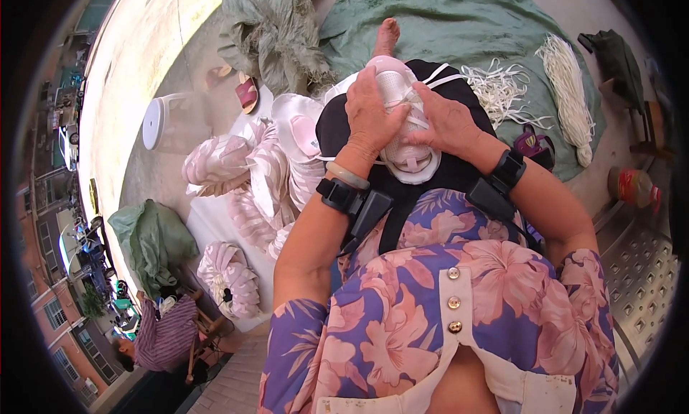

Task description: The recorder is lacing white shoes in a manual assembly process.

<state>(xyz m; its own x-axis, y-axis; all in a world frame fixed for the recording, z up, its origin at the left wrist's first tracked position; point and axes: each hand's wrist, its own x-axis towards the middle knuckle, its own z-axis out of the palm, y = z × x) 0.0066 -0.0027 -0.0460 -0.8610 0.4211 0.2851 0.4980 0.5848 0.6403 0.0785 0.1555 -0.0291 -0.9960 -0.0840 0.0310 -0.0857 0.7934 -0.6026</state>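
On my lap, over a black cloth (477, 98), lies a white mesh shoe upper (410, 142) with a pink toe end pointing away from me. My left hand (372, 116) grips its left side, thumb across the lacing area. From the other side my right hand (448, 123) holds it, fingers curled over the edge and thumb near the middle. White shoelace (443, 78) ends stick out on both sides of the upper. The fingertips are partly hidden, so I cannot tell whether they pinch the lace.
Pink-and-white shoe uppers (247, 163) lie bundled at left, another coil (228, 279) nearer. Loose white laces (499, 87) and a lace hank (567, 91) rest on green tarp (438, 19). A bucket (172, 121), sandal (247, 94), bottle (633, 186) and metal bench (642, 270) surround me. A person (165, 335) sits lower left.
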